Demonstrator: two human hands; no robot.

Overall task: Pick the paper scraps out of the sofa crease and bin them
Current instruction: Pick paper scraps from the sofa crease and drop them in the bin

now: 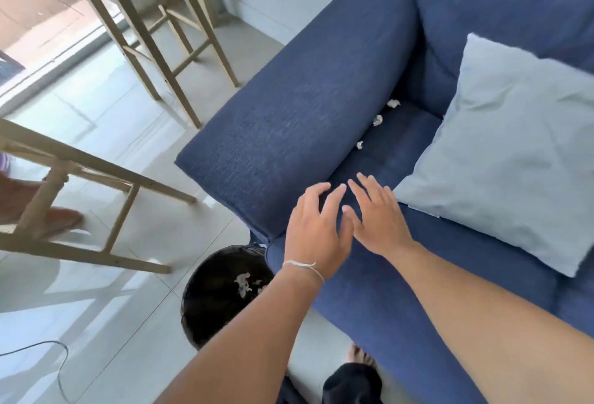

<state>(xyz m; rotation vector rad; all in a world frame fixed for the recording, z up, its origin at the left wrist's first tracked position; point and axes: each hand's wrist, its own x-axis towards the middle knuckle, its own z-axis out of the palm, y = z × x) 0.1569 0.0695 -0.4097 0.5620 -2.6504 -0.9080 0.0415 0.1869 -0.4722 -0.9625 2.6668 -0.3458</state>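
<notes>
pale cushion (511, 159) beside scraps (377, 120)

Sofa (289, 133): dark blue woven cloth, matt, with a visible coarse weave on the armrest; cushion (514, 153): pale blue cloth, matt, softly creased. Paper scraps (377, 120): white crumpled paper, matt; bin (199, 313): black, with a glossy liner that looks like plastic at the rim and white paper inside. Floor (106, 120): pale tiles, smooth and glossy with reflections; stools (151, 24): light bare wood, matt; bracelet (305, 266): thin pale string on the left wrist.
</notes>
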